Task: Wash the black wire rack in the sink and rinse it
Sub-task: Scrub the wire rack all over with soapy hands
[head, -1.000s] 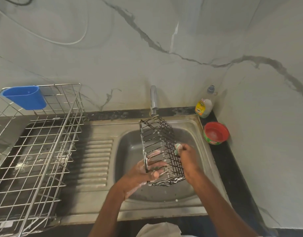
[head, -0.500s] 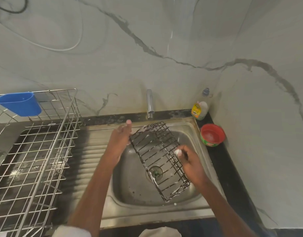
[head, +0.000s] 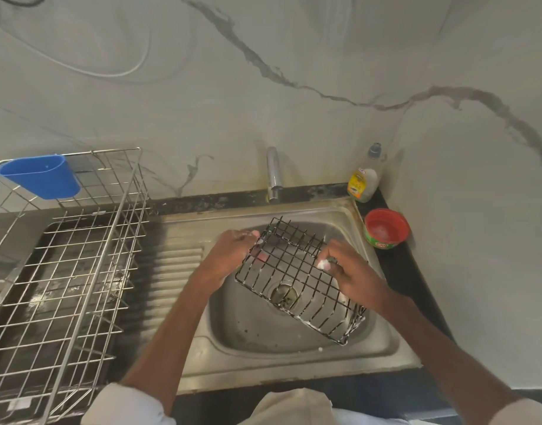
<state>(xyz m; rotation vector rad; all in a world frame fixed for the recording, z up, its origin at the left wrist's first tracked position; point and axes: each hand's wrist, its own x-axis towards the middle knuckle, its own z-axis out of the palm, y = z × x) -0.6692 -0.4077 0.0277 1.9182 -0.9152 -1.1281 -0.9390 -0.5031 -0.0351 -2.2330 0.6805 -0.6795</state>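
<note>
The black wire rack hangs tilted over the sink basin, above the drain. The left hand has its grip clenched on the rack's far-left corner. The right hand lies on the rack's right side, fingers curled round something small and white, probably a scrubber; what exactly it pinches cannot be told. Suds line the wires, so soaping looks underway. No water runs from the tap behind the sink; rinsing will need it opened.

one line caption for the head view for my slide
Left hand holds a soapy black wire rack over the sink; right hand scrubs it.
</note>
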